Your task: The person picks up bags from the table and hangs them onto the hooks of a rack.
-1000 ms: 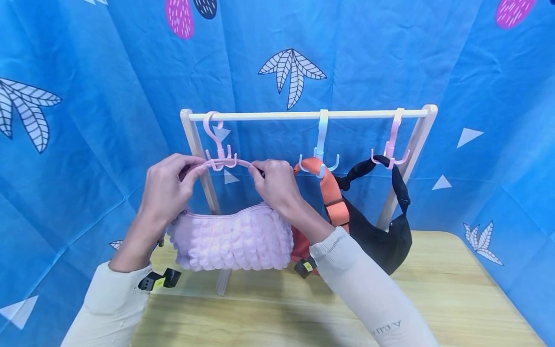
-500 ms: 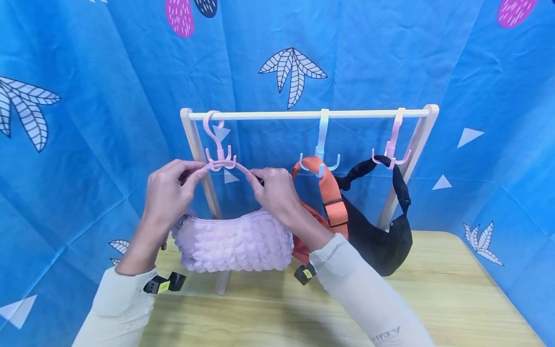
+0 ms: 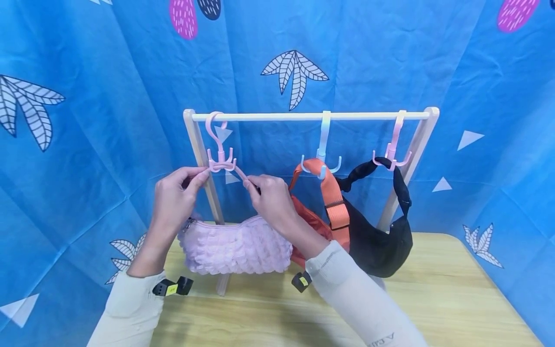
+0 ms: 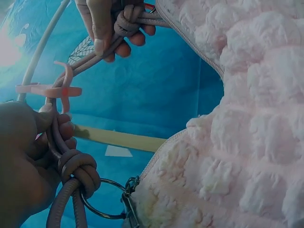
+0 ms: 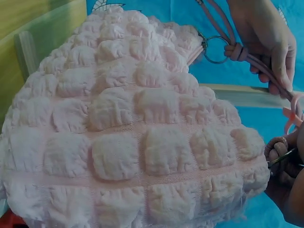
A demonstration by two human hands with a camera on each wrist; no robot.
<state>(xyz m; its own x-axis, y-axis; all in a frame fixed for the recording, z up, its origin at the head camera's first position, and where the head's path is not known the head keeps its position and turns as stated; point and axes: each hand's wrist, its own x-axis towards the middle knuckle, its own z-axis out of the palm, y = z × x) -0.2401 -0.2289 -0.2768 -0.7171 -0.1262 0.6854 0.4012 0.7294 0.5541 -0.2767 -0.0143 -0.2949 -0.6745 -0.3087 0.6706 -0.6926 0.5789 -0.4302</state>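
A puffy lilac-pink handbag (image 3: 236,248) hangs below my hands from its thin cord strap (image 3: 240,172). That strap passes over the prongs of the left pink hook (image 3: 221,155). To the left of the hook, my left hand (image 3: 175,197) pinches the strap between thumb and fingers. My right hand (image 3: 273,200) grips it on the other side, a little lower. In the left wrist view a knot (image 4: 78,171) and a metal ring (image 4: 102,198) join the strap to the bag's end. Much of the right fingers is hidden in the right wrist view.
A white bar (image 3: 269,116) on a wooden rack carries the hooks. An orange bag strap (image 3: 333,195) hangs from the blue hook (image 3: 322,144), a black bag (image 3: 381,250) from the right pink hook (image 3: 392,140). Below is a wooden table (image 3: 451,289); blue patterned cloth surrounds it.
Both hands have come down a little and slightly closer together, still holding the strap. The strap bends more sharply over the hook, and the handbag hangs slightly lower.
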